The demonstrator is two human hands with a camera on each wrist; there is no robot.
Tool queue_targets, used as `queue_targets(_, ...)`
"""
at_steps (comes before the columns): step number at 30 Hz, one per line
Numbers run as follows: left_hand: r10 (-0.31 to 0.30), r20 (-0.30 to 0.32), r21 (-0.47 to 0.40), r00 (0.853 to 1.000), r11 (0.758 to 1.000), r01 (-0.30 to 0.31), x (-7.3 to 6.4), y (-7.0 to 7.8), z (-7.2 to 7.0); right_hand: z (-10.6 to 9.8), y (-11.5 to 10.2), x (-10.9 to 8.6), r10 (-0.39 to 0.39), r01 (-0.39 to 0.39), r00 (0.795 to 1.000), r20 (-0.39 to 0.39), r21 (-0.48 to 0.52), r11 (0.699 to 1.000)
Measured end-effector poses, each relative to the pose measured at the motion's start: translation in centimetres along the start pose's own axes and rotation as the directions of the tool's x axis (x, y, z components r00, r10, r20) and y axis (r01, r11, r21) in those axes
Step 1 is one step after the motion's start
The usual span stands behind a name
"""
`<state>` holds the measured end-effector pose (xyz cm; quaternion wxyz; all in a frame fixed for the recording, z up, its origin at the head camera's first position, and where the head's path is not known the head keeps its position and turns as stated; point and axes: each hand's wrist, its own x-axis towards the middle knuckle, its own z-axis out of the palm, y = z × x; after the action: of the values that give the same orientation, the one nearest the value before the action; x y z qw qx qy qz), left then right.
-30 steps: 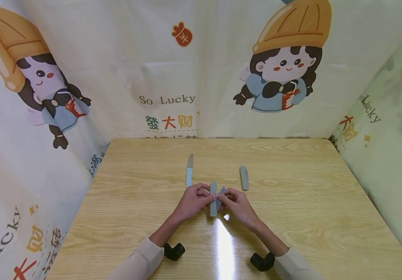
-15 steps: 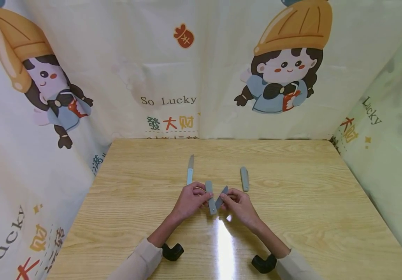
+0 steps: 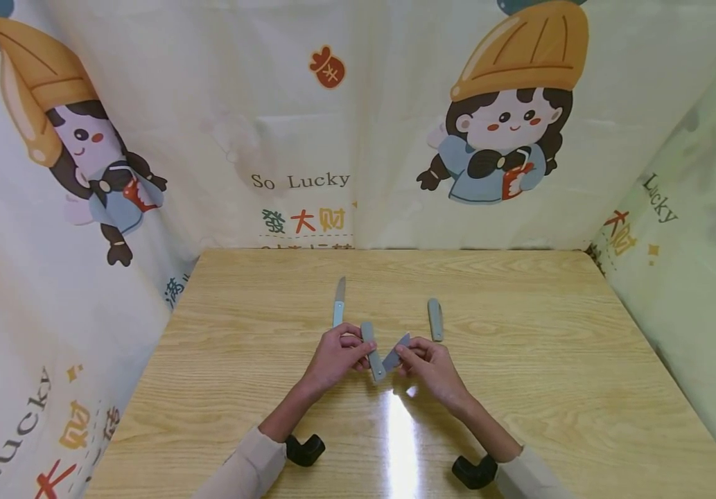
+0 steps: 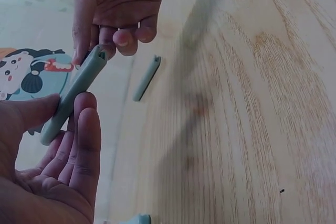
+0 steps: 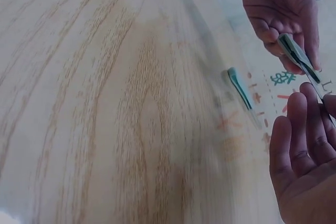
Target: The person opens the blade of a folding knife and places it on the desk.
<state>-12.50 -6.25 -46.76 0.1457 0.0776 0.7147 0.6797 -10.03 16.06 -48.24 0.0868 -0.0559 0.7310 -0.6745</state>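
My left hand (image 3: 337,359) grips a grey-green folding knife (image 3: 375,362) by its handle, thumb on the near side and fingers behind. Thumb and fingers of my right hand (image 3: 435,371) pinch the knife's blade (image 3: 394,355), which stands out at an angle from the handle, so the two form a V over the table. In the left wrist view the handle (image 4: 79,85) hides most of the blade. Seen from the right wrist, the slotted handle (image 5: 294,51) points toward the right fingers, with the thin blade between them.
Beyond my left hand lies an unfolded knife (image 3: 338,308) with a pale blue handle. A folded grey-green knife (image 3: 435,320) lies past my right hand. Patterned cloth (image 3: 395,229) hangs at the back and sides of the wooden table (image 3: 258,291).
The blade has swung farther out from the handle. My left hand has tilted the handle's top leftward, while my right hand has moved slightly right with the blade.
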Motion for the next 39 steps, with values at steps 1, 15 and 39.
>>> queue_targets(1, -0.002, 0.005, -0.005, 1.0, 1.0, 0.002, 0.0, 0.0, 0.0, 0.0, 0.0, 0.0, 0.0, 0.0, 1.0, 0.003, 0.004, 1.0)
queue_targets(15, 0.039, 0.04, -0.05, 0.998, 0.998, -0.037, 0.1, -0.1, 0.3, -0.3, 0.0, -0.2, -0.011, 0.011, 1.0, 0.017, 0.012, 1.0)
queue_targets(39, 0.603, 0.495, 0.702, 0.626, 0.146, -0.697, -1.2, 0.0, -0.9, -0.8, 0.1, -0.1, 0.108, -0.108, 0.994, 0.003, 0.066, 0.992)
